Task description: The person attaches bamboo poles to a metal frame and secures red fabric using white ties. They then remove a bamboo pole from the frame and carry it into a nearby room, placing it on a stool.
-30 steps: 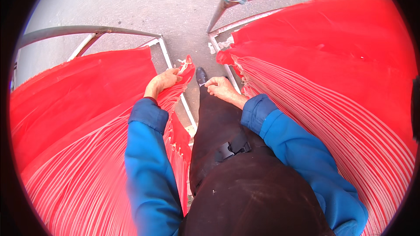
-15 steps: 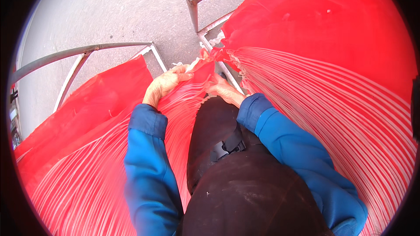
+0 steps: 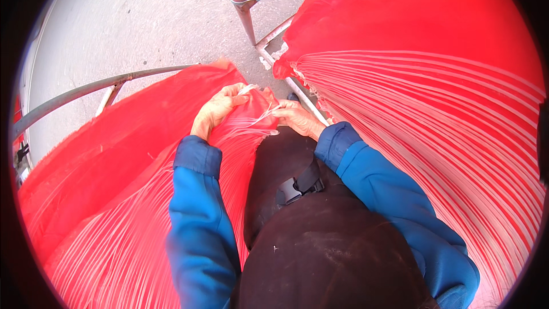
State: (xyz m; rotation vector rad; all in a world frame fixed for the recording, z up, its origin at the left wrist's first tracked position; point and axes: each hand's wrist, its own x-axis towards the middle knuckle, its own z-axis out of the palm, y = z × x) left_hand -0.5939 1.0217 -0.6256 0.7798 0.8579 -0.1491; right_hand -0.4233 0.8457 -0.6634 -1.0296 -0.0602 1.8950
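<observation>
Two wide pieces of red fabric with white stripes spread to either side of me. My left hand [image 3: 218, 110] is closed on the gathered edge of the left red striped fabric [image 3: 131, 194], thumb on top. A few white strands show at its fingertips. My right hand [image 3: 298, 119] pinches pale strands drawn together from the same cloth, a short way right of the left hand. Between the hands the red cloth is bunched. The right red striped fabric [image 3: 423, 97] lies beyond my right arm, its frayed corner near the metal frame, with neither hand on it.
A grey metal post [image 3: 237, 0] rises at the top, with a tie round it and a bar going off right. A curved metal rail [image 3: 74, 94] runs behind the left fabric. Below is grey pavement [image 3: 154, 23]. A dark apron with a buckle [image 3: 294, 190] covers my front.
The left fabric's upper edge has risen and now covers part of the metal frame. The bunched edge has come away from the right fabric's corner. My right hand now holds strands out to the right.
</observation>
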